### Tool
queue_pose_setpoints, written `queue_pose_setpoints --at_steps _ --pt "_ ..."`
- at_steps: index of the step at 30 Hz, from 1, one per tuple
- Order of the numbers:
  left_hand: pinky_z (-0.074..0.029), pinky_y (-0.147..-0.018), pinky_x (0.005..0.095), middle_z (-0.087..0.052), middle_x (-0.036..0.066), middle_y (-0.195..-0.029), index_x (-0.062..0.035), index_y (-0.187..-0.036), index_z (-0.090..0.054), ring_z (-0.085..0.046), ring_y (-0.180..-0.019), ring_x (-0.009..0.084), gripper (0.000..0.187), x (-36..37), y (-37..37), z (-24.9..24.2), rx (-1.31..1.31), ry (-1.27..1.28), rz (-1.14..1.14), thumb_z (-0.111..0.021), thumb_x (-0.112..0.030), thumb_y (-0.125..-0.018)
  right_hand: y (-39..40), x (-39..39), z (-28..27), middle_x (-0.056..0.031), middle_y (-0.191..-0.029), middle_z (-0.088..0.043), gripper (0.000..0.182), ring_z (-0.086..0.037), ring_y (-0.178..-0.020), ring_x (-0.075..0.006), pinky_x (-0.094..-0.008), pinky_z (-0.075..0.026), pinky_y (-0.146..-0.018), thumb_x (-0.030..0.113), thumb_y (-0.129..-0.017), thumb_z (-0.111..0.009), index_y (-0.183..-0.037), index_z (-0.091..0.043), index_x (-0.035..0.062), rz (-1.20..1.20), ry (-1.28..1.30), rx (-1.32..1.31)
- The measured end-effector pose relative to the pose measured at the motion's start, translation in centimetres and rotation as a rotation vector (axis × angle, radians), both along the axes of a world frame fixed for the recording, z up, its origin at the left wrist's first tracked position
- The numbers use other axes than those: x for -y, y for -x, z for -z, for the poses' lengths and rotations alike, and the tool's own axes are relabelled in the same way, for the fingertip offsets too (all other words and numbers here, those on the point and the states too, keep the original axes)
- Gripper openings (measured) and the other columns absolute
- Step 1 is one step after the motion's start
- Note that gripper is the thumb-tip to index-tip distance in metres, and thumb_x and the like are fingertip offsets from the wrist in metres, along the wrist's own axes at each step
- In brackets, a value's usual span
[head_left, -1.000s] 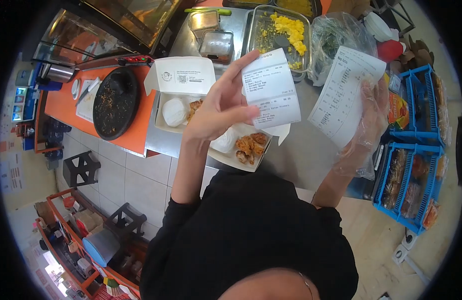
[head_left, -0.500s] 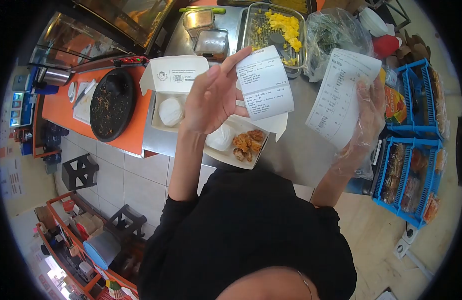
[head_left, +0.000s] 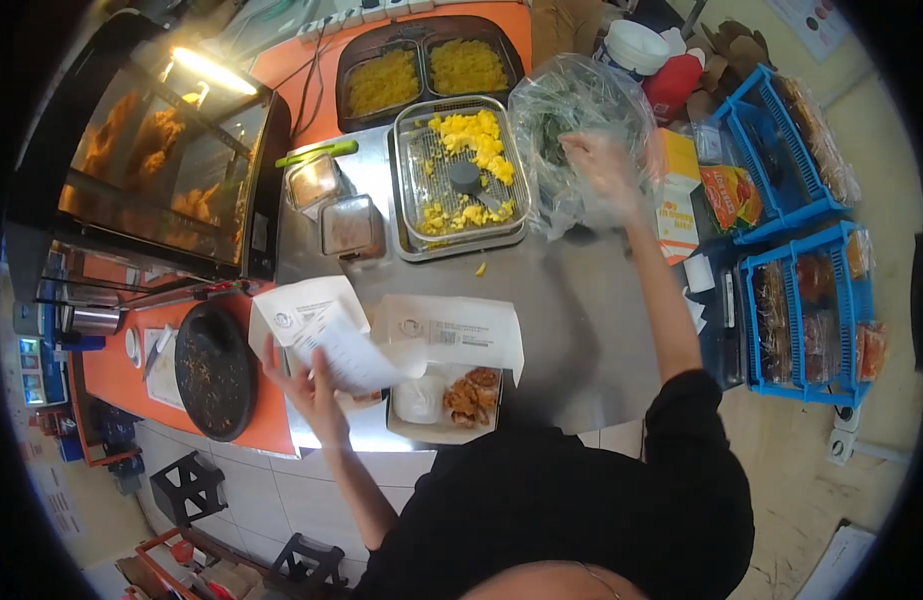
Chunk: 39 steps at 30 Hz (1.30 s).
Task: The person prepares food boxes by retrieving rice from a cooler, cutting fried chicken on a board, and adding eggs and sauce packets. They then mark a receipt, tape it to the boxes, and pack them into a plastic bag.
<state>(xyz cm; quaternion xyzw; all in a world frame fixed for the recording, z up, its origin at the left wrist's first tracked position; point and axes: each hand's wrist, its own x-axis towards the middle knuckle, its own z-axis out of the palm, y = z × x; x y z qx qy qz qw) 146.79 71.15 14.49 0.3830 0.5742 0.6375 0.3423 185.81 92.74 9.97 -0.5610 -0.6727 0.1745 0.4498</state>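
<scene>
My left hand [head_left: 317, 400] holds white printed receipts [head_left: 347, 355] over the left takeaway box, whose lid [head_left: 292, 300] stands raised. The papers hide most of that box's inside. Beside it, an open takeaway box [head_left: 452, 325] contains a white wrapped mound [head_left: 419, 398] and fried chicken pieces [head_left: 472, 397]. My right hand [head_left: 604, 165] is at a clear plastic bag [head_left: 542, 110] with dark green leaves in it. Motion smears its fingers, and clear plastic shows around the hand.
Behind the boxes stands a clear tray of yellow scrambled egg [head_left: 472, 140], with metal containers [head_left: 350, 226] to its left. A lit display cabinet [head_left: 172, 160] fills the left. Blue racks [head_left: 807, 300] of packets stand right, near a black stone mortar [head_left: 214, 370] far across on the orange counter.
My left hand has lowered the receipts toward the left box. My right hand has left its long receipt and reached forward to the plastic bag. The view has shifted forward.
</scene>
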Motion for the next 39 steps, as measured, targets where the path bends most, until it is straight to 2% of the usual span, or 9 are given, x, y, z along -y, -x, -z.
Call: queue_pose_setpoints --at_steps 4,8,16,20,22,28,32,34,39 --pt "-0.037 -0.089 0.0267 -0.053 0.008 -0.113 -0.0024 -0.111 -0.053 -0.049 -0.101 0.0146 0.026 1.3 4.0 1.3 -0.294 0.077 -0.137 -0.045 -0.017 -0.092 -1.1 -6.4 1.6 -0.0157 -0.083 -0.063 0.031 -0.059 -0.074 -0.0272 -0.0365 -0.047 -0.068 0.029 -0.072 -0.060 -0.079 -0.063 -0.0007 0.124 0.210 0.801" --pt "-0.042 -0.084 0.0268 -0.055 0.009 -0.109 -0.0022 -0.112 -0.053 -0.054 -0.095 0.0155 0.027 4.3 6.2 -0.6 -0.214 0.077 -0.306 -0.047 -0.017 -0.091 -1.7 -8.7 4.0 -0.0163 -0.080 -0.062 0.029 -0.059 -0.075 -0.0270 -0.0365 -0.046 -0.069 0.028 -0.071 -0.061 -0.075 -0.063 -0.0005 0.181 0.193 0.831" --pt "-0.044 -0.079 0.0263 -0.060 0.011 -0.101 0.0015 -0.106 -0.057 -0.055 -0.092 0.0144 0.023 8.1 6.3 -0.1 -0.592 0.535 -0.034 -0.050 -0.002 -0.084 -4.6 -3.9 -1.1 -0.0114 -0.100 -0.058 0.027 -0.058 -0.087 -0.0192 -0.0335 -0.052 -0.073 0.006 -0.077 -0.055 -0.103 -0.058 -0.0004 -0.055 0.330 -0.982" --pt "-0.043 -0.080 0.0283 -0.060 0.011 -0.101 0.0013 -0.106 -0.057 -0.055 -0.093 0.0168 0.024 7.2 4.0 -0.1 -0.577 0.530 -0.013 -0.052 -0.003 -0.083 -2.9 0.2 -2.4 -0.0120 -0.100 -0.058 0.029 -0.057 -0.088 -0.0194 -0.0346 -0.053 -0.077 0.008 -0.080 -0.054 -0.106 -0.054 -0.0035 -0.161 -0.233 -0.022" --pt "-0.043 -0.081 0.0278 -0.060 0.012 -0.101 0.0015 -0.107 -0.057 -0.055 -0.093 0.0177 0.025 6.1 1.5 -1.4 -0.503 0.449 0.013 -0.054 -0.005 -0.082 2.2 4.1 -6.6 -0.0104 -0.097 -0.059 0.029 -0.057 -0.088 -0.0169 -0.0324 -0.052 -0.075 0.008 -0.080 -0.055 -0.107 -0.055 -0.0036 -0.309 0.442 -1.145" --pt "-0.041 -0.071 0.0223 -0.061 0.003 -0.093 0.0023 -0.102 -0.059 -0.052 -0.082 0.0081 0.023 4.8 -4.1 -1.9 0.125 0.338 0.401 -0.059 -0.012 -0.084 15.9 17.8 -6.8 -0.0057 -0.091 -0.059 0.025 -0.055 -0.085 -0.0120 -0.0252 -0.046 -0.078 -0.001 -0.075 -0.058 -0.100 -0.060 0.0031 -0.711 0.807 -0.761" --pt "-0.039 -0.060 0.0192 -0.059 -0.002 -0.074 0.0006 -0.088 -0.064 -0.048 -0.066 0.0031 0.018 8.5 1.0 0.4 -0.214 0.281 -0.072 -0.061 -0.017 -0.083 19.7 21.9 -2.4 -0.0061 -0.093 -0.057 0.027 -0.056 -0.085 -0.0162 -0.0269 -0.046 -0.077 -0.005 -0.071 -0.058 -0.096 -0.061 0.0061 -0.674 0.703 -0.762" --pt "-0.038 -0.059 0.0193 -0.059 0.000 -0.073 0.0025 -0.087 -0.063 -0.049 -0.065 0.0042 0.020 11.9 4.7 1.3 -0.220 0.340 -0.210 -0.060 -0.017 -0.084 20.0 22.7 0.8 -0.0077 -0.101 -0.055 0.037 -0.055 -0.089 -0.0216 -0.0278 -0.046 -0.076 -0.010 -0.066 -0.057 -0.098 -0.060 0.0085 -0.532 0.073 -0.227" --pt "-0.038 -0.060 0.0187 -0.060 0.000 -0.075 0.0020 -0.086 -0.064 -0.050 -0.067 0.0047 0.018 16.9 7.8 1.5 -0.186 0.383 -0.383 -0.061 -0.016 -0.083 22.0 26.9 6.4 -0.0045 -0.123 -0.046 0.037 -0.038 -0.120 -0.0248 -0.0562 -0.018 -0.097 0.028 -0.084 -0.046 -0.118 -0.050 0.0151 -0.962 -0.123 0.789"
